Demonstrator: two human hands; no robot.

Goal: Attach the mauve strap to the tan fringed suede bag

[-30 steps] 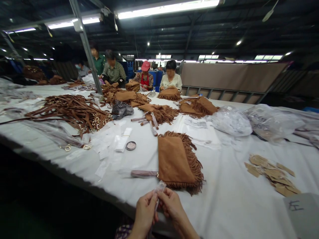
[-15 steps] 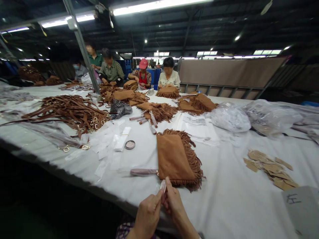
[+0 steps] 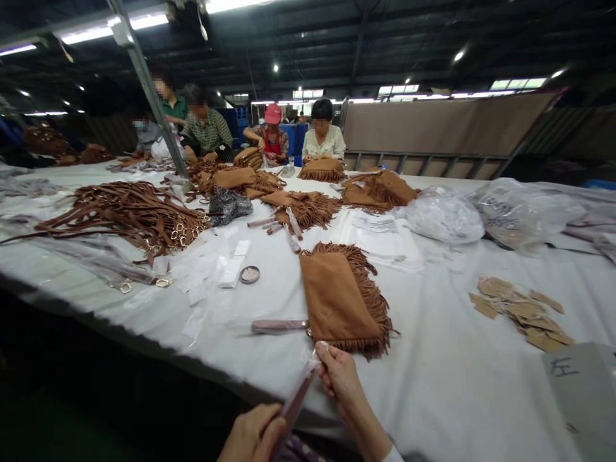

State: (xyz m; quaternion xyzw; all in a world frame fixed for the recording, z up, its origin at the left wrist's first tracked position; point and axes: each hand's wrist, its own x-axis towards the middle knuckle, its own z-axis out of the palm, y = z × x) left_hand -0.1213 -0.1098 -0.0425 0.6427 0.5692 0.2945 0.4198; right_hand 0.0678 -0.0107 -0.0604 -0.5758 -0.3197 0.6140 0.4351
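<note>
Below, both hands pinch a wrapped strap [image 3: 294, 403]: left hand [image 3: 253, 435] low, right hand [image 3: 339, 375] at its top, near a fringed bag [image 3: 337, 301] on the desk [image 3: 447, 385].

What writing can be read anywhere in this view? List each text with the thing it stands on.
Grey card at the table's near right corner: a handwritten dark mark, not clear enough to quote.
White printed sheets beyond the fringed brown bag: lines of print, too small and blurred to read.
Clear plastic bags at right: dark print, blurred.
Tan tags: no text shows.
Nothing else is legible.
</note>
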